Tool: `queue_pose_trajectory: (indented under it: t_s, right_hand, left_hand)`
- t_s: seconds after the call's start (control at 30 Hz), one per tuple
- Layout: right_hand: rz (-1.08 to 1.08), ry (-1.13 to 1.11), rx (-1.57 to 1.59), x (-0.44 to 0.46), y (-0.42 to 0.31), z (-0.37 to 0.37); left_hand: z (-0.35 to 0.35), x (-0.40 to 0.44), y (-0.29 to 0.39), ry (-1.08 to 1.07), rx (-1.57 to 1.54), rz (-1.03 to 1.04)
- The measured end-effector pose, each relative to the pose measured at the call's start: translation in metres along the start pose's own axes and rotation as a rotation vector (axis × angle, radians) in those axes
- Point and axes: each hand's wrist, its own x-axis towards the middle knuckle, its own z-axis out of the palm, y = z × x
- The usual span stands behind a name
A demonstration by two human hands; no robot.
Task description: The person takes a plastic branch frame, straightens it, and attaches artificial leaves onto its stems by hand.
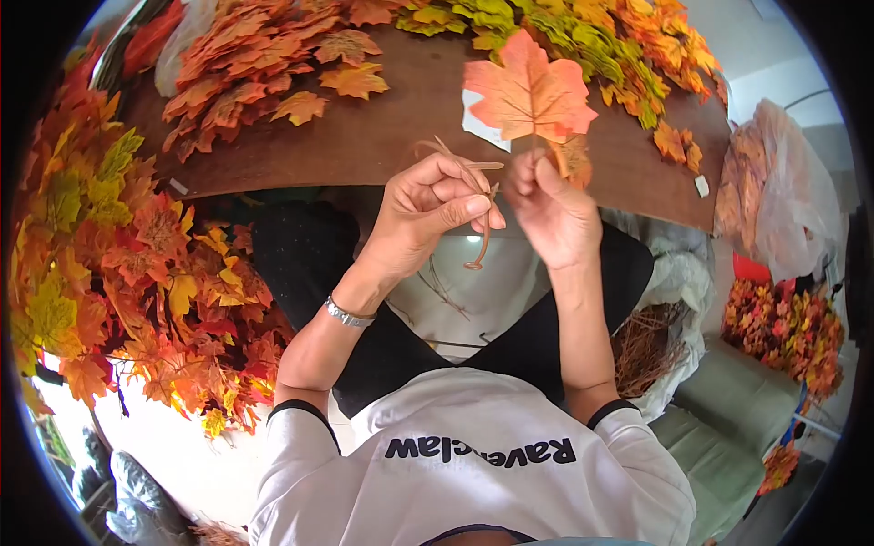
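Observation:
My left hand (442, 205) is closed, pinching a brown artificial stem (482, 244) whose curled end hangs below the fingers. More thin brown strands stick out above and beside those fingers. Just to the right, my right hand (551, 205) is closed and slightly blurred, its thumb and fingers pinching the base of an orange-pink artificial maple leaf (533, 91). That leaf stands upright above the hand, with its face toward me. Behind it, a white piece of paper (482, 118) and a smaller orange leaf (574, 162) partly show. The two hands are close but apart.
A brown table (391, 100) spans the front, bearing orange leaves (246, 64) at left and yellow-green leaves (583, 41) at right. Leaf garlands (155, 264) hang at left. A bag of brown stems (646, 346) stands at right, near a green sofa (728, 419).

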Motion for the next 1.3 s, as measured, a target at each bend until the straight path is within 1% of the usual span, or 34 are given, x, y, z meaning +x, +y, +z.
queue_pose_trajectory:
  t_s: [0.07, 0.1, 0.2, 0.23, 0.33, 0.43, 0.63, 0.73, 0.83, 1.03, 1.23, 1.3]
  right_hand:
    - [0.086, 0.008, 0.210, -0.006, 0.015, 0.006]
    - [0.137, 0.037, 0.210, -0.008, 0.017, 0.009]
    - [0.123, 0.087, 0.269, -0.014, 0.019, 0.008]
    - [0.135, 0.073, 0.259, -0.016, 0.018, 0.009]
    - [0.142, 0.125, 0.279, -0.019, 0.019, 0.005]
    - [0.137, 0.086, 0.339, -0.020, 0.023, -0.003]
    - [0.150, 0.080, 0.413, -0.020, 0.030, -0.010]
    - [0.117, 0.066, 0.390, -0.021, 0.031, -0.011]
    - [0.171, 0.118, 0.381, -0.020, 0.028, -0.008]
    - [0.114, 0.085, 0.402, -0.021, 0.034, -0.010]
    - [-0.001, 0.037, 0.231, -0.023, 0.036, -0.008]
    - [-0.036, 0.051, 0.190, -0.024, 0.036, -0.007]
  left_hand:
    - [0.006, 0.001, -0.005, 0.033, 0.063, -0.007]
    - [0.008, 0.001, -0.007, 0.052, 0.094, -0.010]
    - [0.014, 0.002, -0.008, 0.086, 0.119, 0.014]
    - [0.013, 0.001, -0.010, 0.085, 0.167, -0.020]
    - [0.019, 0.003, -0.011, 0.099, 0.190, -0.022]
    - [0.017, 0.003, -0.014, 0.095, 0.222, -0.048]
    - [0.015, 0.002, -0.016, 0.107, 0.206, -0.059]
    - [0.013, 0.002, -0.017, 0.105, 0.227, -0.071]
    - [0.017, 0.004, -0.016, 0.112, 0.229, -0.070]
    - [0.014, 0.001, -0.016, 0.116, 0.236, -0.083]
    - [0.015, 0.000, -0.017, 0.156, 0.187, -0.067]
    - [0.015, 0.001, -0.018, 0.165, 0.159, -0.082]
